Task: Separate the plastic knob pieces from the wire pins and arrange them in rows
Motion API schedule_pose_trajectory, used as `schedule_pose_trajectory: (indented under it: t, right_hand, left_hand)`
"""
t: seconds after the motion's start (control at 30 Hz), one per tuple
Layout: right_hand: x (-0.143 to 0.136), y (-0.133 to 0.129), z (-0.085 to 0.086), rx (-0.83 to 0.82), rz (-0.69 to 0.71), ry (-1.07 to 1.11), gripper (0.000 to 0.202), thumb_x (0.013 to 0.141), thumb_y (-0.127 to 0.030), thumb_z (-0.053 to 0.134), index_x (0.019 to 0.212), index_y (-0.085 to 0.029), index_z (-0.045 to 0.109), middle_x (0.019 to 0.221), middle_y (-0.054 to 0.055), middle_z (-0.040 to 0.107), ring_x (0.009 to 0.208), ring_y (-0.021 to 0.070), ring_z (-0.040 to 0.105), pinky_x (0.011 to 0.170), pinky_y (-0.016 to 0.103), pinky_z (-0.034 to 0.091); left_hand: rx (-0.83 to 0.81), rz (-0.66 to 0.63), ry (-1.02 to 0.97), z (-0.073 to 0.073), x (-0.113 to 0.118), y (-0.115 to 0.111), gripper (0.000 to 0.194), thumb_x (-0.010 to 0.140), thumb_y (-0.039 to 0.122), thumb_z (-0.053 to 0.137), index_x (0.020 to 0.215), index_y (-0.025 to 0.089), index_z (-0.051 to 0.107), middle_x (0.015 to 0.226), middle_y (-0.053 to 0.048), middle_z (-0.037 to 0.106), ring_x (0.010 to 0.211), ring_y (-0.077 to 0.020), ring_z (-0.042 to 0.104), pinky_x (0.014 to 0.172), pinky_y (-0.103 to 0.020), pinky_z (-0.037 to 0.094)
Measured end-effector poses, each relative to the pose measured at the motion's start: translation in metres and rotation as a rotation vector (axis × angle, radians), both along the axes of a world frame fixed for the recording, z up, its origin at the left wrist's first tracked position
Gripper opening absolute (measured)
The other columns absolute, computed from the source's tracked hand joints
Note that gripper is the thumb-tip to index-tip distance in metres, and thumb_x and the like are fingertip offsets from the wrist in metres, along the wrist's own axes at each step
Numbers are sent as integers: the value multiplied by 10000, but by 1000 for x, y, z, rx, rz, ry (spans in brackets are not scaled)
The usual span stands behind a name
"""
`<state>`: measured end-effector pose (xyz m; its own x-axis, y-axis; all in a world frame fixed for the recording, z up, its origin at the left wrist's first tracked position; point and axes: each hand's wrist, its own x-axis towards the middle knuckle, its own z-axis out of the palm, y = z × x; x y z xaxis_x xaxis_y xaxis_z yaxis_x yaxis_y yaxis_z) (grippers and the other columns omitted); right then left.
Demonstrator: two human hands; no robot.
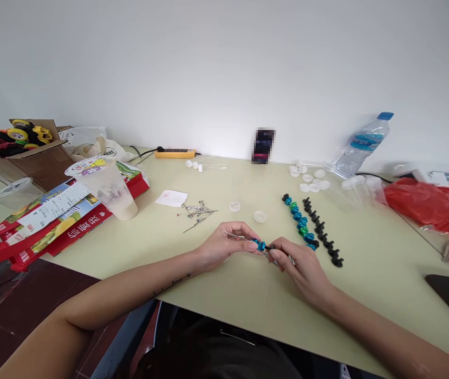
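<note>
In front of me, above the table, my left hand point(237, 244) pinches a small shiny blue spool-like part point(261, 246). A thin metal rod point(229, 234) sticks out leftward past its fingers. Close against it, my right hand point(294, 263) grips a small black piece point(268, 248) that meets the blue part's right end. Twisted silvery ends show under the right fingers; what they belong to is hidden. Beyond that hand lies a row of blue and green parts point(298, 217), beside a row of black hook-shaped pieces point(321, 229).
Thin metal pieces point(198, 210) lie in a pile near a white paper point(171, 198). White round caps point(314, 185) are scattered at the back right. A cup point(109, 189) and red bag point(90, 221) stand left; a water bottle point(362, 145) leans right by a red plastic bag point(421, 205).
</note>
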<state>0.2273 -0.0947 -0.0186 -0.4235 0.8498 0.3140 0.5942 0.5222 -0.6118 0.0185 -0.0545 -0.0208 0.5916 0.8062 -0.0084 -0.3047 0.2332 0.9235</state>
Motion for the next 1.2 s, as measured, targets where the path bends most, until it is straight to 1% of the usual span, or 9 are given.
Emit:
schedule_pose_trajectory:
  t: [0.1,0.17,0.37,0.5,0.57,0.73,0.9,1.07,1.2]
  right_hand:
    - [0,1,-3,32,-37,21,118,950,-302,438,955,-214,516,637,-42,515,558,106,484,562,233,359]
    - [1,1,-5,53,-51,36,123,940,-294,464,1031,-218,497,637,-50,509,553,106,483,562,231,363]
    - [3,1,-5,27,-10,-4,159,959,-298,416,876,-212,521,616,-41,502,541,104,470,541,234,350]
    - [2,0,-8,65,-39,26,116,947,-274,444,1039,-216,486,673,-41,538,547,100,489,565,229,377]
    - [2,1,-8,70,-40,27,120,951,-264,433,1051,-217,477,686,-39,546,547,98,489,569,229,380]
    - [1,1,-5,46,-1,-22,171,968,-288,388,868,-214,506,616,-38,510,540,105,479,546,234,357]
    - [0,0,-3,71,-30,3,133,958,-284,411,1050,-216,478,653,-41,536,535,106,502,552,233,383]
    - [1,0,-1,71,-11,-57,192,965,-303,387,852,-210,512,627,-21,549,541,115,507,535,238,370]
    - [1,-1,-2,96,-31,-28,120,954,-290,418,996,-215,502,690,-21,582,543,108,523,536,232,378]
  left_hand:
    - [-20,6,0,0,0,1,255,668,238,783,856,138,643,838,-40,691,765,-150,676,758,-274,487]
    - [-29,8,3,1,-1,1,261,668,243,784,861,142,640,840,-39,691,766,-151,676,747,-273,489]
    - [15,-15,3,2,-1,0,227,690,234,768,853,127,652,836,-43,689,779,-143,675,796,-277,487]
    - [-1,-4,9,2,-1,0,236,690,239,768,865,133,651,823,-39,690,777,-151,679,766,-271,492]
    - [-8,-5,12,1,-1,0,239,690,243,769,866,134,650,818,-40,691,774,-154,680,755,-270,493]
    - [0,-7,9,2,0,-1,245,672,249,781,843,129,655,815,-38,692,758,-144,673,786,-279,486]
    - [-25,6,32,3,0,0,275,657,270,790,850,133,649,811,-45,695,762,-157,673,758,-285,487]
    - [-7,-6,19,3,0,-1,271,648,266,795,835,127,657,813,-43,691,753,-149,668,791,-296,482]
    - [-29,-6,32,2,0,0,283,650,278,794,852,135,655,805,-45,698,754,-157,669,768,-294,480]
